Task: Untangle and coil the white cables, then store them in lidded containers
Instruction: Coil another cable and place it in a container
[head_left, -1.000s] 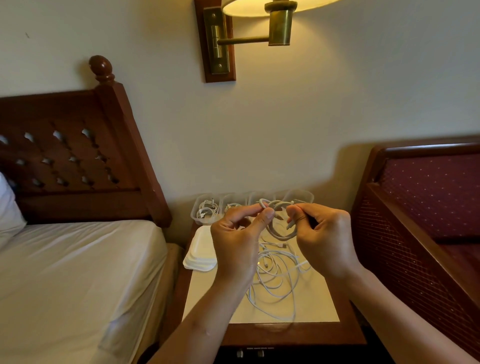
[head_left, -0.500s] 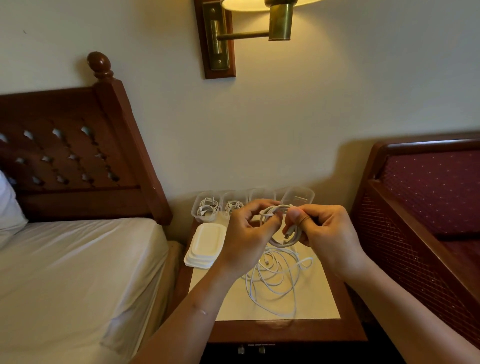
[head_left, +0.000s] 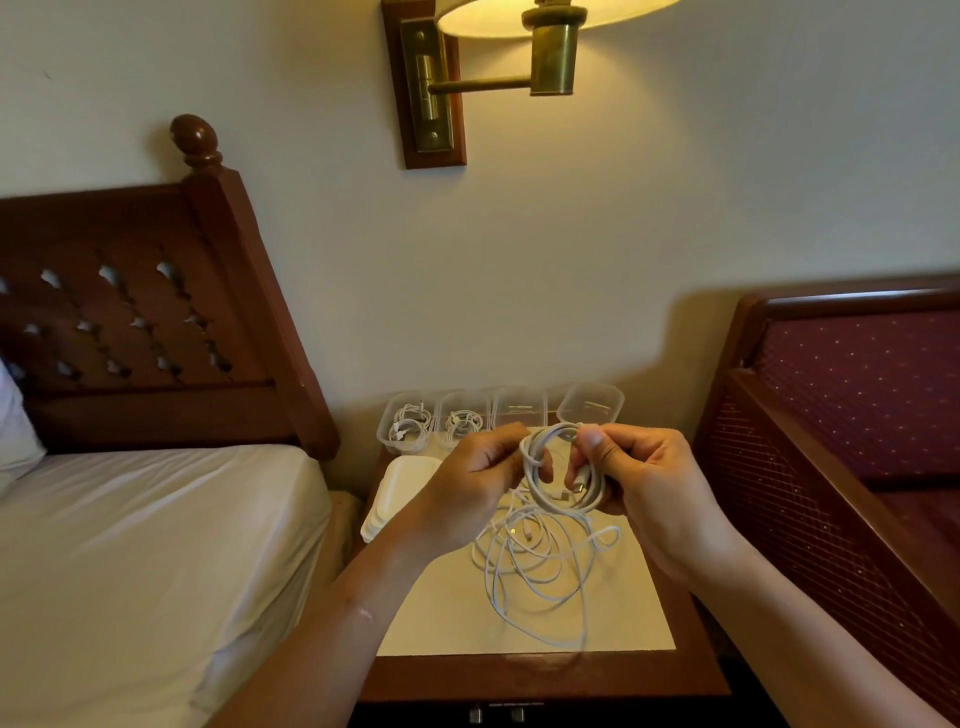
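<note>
Both hands were raised above the nightstand (head_left: 644, 670), and between them hung a coiled white cable (head_left: 563, 475), a small ring of several turns. The left hand (head_left: 480, 480) was closed on the coil's left side, its fingertips pinching the strands near the upper left of the ring. The right hand (head_left: 647, 480) was closed on the coil's right side, the thumb pressed over the top of the loop and the curled fingers wrapped around the strands lower down, where a connector end showed just beside them. The ring thus sat in the gap between the two grips, upright and facing the camera, clear of the tabletop. Directly beneath it, on the pale inset of the nightstand, lay a loose tangle of white cables (head_left: 540, 566) spread in wide overlapping loops, with one long loop reaching toward the near edge. Whether the held coil was joined to that tangle could not be told. Along the wall at the back of the table stood a row of four clear containers (head_left: 501, 415), all without lids; the two on the left each held a coiled white cable, while what the two on the right held was too small to make out. A stack of white lids (head_left: 402, 488) lay at the table's left edge, just beside the left wrist.
</note>
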